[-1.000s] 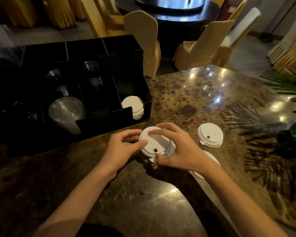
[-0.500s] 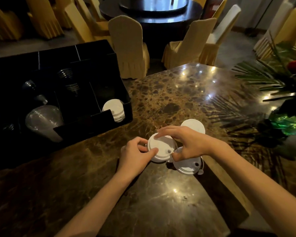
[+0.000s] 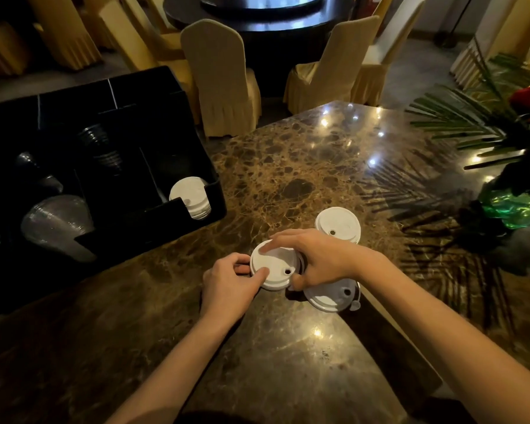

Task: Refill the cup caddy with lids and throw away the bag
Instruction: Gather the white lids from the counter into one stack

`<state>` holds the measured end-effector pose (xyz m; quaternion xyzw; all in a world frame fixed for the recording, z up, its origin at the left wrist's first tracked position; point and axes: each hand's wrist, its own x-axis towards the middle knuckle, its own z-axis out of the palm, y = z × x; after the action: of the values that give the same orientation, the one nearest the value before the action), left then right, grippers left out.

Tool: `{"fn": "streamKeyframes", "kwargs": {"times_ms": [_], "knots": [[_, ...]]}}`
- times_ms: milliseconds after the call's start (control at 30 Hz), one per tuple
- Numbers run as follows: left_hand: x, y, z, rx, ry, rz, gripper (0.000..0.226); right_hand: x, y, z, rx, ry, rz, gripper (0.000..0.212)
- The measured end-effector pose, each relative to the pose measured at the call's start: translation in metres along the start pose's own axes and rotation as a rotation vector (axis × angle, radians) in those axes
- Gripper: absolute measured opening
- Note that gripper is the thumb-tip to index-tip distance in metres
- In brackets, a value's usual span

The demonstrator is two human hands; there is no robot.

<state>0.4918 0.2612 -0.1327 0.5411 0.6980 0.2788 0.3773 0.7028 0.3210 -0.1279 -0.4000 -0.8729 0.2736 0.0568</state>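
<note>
Both hands hold one white lid (image 3: 273, 264) just above the brown marbled bench (image 3: 288, 166), near its front middle. The lid is round, flat-topped with a raised rim, and has one small dark sip hole near its right edge, on the side of the right hand. The left hand (image 3: 227, 283) grips the lid's left edge, its thumb lying over the top and its fingers curled against the rim. The right hand (image 3: 315, 258) pinches the lid from the right, its forefinger stretched across the far top and its thumb at the near right edge.

A second white lid (image 3: 331, 296) lies flat on the bench just right of the held one, partly under the right hand, with its hole and a small tab towards the right. A third lid (image 3: 338, 224) lies flat farther off to the right, hole towards the near side.

The black cup caddy (image 3: 214, 191) stands at the left. Its near right compartment holds a short stack of white lids (image 3: 190, 195) leaning on edge, and clear cups (image 3: 55, 221) lie in the left compartments. No writing can be read on any of these.
</note>
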Motion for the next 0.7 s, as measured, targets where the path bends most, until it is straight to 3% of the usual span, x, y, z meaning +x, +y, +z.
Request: {"fn": "streamKeyframes", "kwargs": {"times_ms": [167,300,500,700], "knots": [[-0.004,-0.004,0.006,-0.304,-0.024,-0.07,0.034,-0.004,-0.004,0.003,0.05,0.063,0.043,0.078],[0.003,0.007,0.007,-0.4,-0.024,-0.011,0.04,-0.015,-0.003,0.0,0.124,0.256,0.055,0.075],[0.037,0.057,0.021,-0.388,-0.181,0.159,0.035,-0.053,0.012,-0.009,0.182,0.611,0.192,0.071],[0.063,0.091,0.06,-0.196,-0.289,0.338,0.039,-0.078,0.027,-0.002,0.143,0.767,0.384,0.07]]}}
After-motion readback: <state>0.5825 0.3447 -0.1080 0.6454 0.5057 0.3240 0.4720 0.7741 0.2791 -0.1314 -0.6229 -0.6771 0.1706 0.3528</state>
